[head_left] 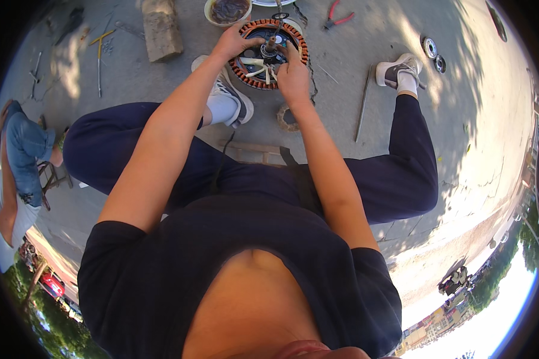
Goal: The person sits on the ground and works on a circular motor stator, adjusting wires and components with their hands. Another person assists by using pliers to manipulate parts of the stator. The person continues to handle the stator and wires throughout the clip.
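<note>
A ring-shaped motor stator (pixel 301 49) with copper-coloured windings round its rim is at the top middle, in front of my feet. A metal shaft (pixel 271 45) stands up from its dark centre, and pale sleeved wires (pixel 255 64) lie across its near side. My left hand (pixel 236 43) grips the stator's left rim, thumb reaching inward toward the shaft. On the right side, my right hand (pixel 294 75) holds it with fingers bent in beside the shaft; some fingertips are hidden.
A bowl of brown stuff (pixel 228 9) and a rough block (pixel 161 31) stand beyond. Red-handled pliers (pixel 339 21), a yellow-handled T-shaped tool (pixel 100 49), a metal rod (pixel 363 106), a ring (pixel 287 118) and round metal parts (pixel 429 48) lie around. Another person (pixel 19 158) is at left.
</note>
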Demonstrator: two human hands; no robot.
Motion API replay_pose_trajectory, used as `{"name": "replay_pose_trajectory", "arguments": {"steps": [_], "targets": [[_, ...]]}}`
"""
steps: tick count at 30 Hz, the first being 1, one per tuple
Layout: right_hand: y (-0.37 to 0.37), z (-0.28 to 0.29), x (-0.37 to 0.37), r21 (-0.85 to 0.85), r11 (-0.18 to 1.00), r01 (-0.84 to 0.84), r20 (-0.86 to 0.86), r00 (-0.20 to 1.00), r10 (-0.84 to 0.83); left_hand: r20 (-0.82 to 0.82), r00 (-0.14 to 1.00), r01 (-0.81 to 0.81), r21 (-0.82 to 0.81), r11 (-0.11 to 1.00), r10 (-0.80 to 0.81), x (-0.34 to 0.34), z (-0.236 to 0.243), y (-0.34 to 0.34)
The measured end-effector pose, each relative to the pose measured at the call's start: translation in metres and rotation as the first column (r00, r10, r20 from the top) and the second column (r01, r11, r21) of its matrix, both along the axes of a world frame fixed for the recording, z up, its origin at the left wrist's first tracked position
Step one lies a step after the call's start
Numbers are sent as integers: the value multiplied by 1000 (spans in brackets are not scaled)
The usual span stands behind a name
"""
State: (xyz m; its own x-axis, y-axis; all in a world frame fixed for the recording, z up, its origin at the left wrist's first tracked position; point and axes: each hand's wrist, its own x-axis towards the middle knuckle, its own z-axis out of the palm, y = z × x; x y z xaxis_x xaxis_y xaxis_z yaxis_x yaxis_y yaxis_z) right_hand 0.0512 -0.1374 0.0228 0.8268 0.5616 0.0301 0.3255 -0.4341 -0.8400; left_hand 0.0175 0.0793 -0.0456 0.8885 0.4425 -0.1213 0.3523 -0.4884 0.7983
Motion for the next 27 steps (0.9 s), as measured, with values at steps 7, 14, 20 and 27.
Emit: {"name": "replay_pose_trajectory", "arguments": {"steps": [7, 14, 20, 27], "targets": [[3, 14, -11, -340, 939, -45, 168, 980, 108, -9, 1000, -6, 10, 1000, 6, -1, 4, -1], [2, -4, -20, -364, 931, 38, 446, 884, 138, -5, 1000, 3, 14, 1000, -3, -1, 5, -1], [-2, 5, -14, -430, 903, 30, 272, 957, 98, 4, 1000, 7, 53, 999, -7, -1, 4, -1], [1, 17, 7, -265, 963, -52, 160, 982, 97, -16, 1000, 6, 61, 998, -5, 0, 2, -2]]}}
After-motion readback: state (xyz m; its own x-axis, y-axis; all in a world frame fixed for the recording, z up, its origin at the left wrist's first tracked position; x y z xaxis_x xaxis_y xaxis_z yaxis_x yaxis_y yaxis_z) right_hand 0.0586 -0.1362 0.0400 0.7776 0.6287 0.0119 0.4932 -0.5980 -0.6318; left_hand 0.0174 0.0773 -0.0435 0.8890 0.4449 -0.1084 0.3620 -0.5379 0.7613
